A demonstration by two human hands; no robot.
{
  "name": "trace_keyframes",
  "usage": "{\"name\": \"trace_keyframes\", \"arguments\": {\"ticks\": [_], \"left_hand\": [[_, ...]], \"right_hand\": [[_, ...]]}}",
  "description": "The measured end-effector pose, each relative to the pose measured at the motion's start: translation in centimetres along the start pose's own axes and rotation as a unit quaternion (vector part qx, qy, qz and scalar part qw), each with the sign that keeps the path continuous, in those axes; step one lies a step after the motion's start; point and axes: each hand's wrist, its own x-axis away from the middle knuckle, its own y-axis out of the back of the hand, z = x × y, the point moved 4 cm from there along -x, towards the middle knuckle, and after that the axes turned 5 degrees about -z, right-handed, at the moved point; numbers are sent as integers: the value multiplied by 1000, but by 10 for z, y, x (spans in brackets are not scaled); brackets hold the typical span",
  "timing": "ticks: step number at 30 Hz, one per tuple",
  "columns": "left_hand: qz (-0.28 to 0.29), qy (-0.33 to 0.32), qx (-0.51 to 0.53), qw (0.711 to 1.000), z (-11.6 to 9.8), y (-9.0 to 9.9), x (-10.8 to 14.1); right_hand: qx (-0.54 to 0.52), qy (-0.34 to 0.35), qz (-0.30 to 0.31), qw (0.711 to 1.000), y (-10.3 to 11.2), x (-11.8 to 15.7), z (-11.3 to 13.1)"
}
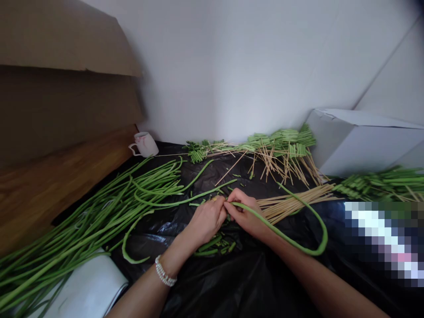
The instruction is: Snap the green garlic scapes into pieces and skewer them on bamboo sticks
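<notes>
My hands meet over the middle of the black plastic sheet. My right hand is closed, pinching a long green stalk near its end; the rest loops out over my right forearm. Against its fingertips, my left hand is closed too, and what its fingers grip is hidden. Short cut green pieces lie on the sheet below and around my hands. Just beyond my right hand is a fan of thin wooden skewers. Several loose curved stalks rest to the left of my hands.
A big pile of long green stalks covers the left side, partly over a white folded item. Skewered green pieces line the back wall, with more skewered greens at right. A white mug, cardboard box and white box stand around.
</notes>
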Motion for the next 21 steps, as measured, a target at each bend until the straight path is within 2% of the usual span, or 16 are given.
{"name": "trace_keyframes", "arguments": {"ticks": [3, 6, 8, 10, 12, 13, 15, 17, 19, 21], "left_hand": [[-12, 29, 24, 999, -1, 1, -1], [-18, 65, 173, 983, 0, -1, -2], [-19, 100, 313, 944, 3, -5, -4], [-23, 142, 429, 892, 8, -8, -6], [-36, 184, 497, 847, 12, -6, -7], [-49, 197, 510, 836, 14, -3, -7], [-80, 194, 497, 842, 15, 7, -6], [-90, 164, 447, 875, 12, 14, -6], [-70, 129, 410, 900, 7, 14, -5], [-44, 97, 397, 912, 3, 9, -4]], "right_hand": [[-84, -38, 40, 995, -1, 1, 4], [-196, -83, 75, 974, -4, 1, 8], [-271, -96, 86, 954, -5, 0, 10], [-334, -101, 84, 934, -7, 0, 10], [-350, -104, 78, 928, -8, -1, 8], [-341, -107, 75, 931, -8, -1, 6], [-307, -113, 68, 942, -9, -1, 1], [-274, -117, 65, 952, -11, -2, -3], [-247, -124, 69, 959, -13, -3, -9], [-216, -131, 63, 965, -15, -2, -15]]}}
